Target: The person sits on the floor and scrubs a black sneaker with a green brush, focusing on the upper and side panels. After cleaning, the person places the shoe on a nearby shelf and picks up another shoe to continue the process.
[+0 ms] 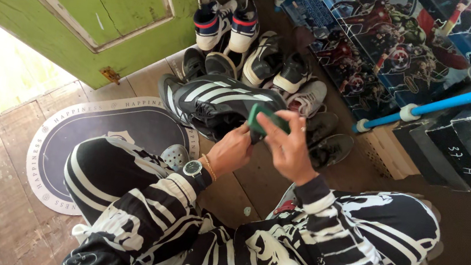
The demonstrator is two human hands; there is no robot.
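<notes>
Black sneaker w/ white stripes [221, 102] is held up mid-frame, above the floor, toe pointing left. Left hand [232, 150] grips its heel end from below, prob. to steady it. Right hand [287, 148] is clamped on a green sponge/pad [267, 118], pressed to the shoe's rear edge; both hands close together. Wristwatch [193, 168] on left wrist. Far side: shoe pile [268, 64] against the wall, touching each other. Left: round dark doormat [92, 133], green door [84, 0] ajar. Right: blue-pipe rack [449, 100] w/ printed cover. Knees in striped trousers [123, 172] crowd the near space.
</notes>
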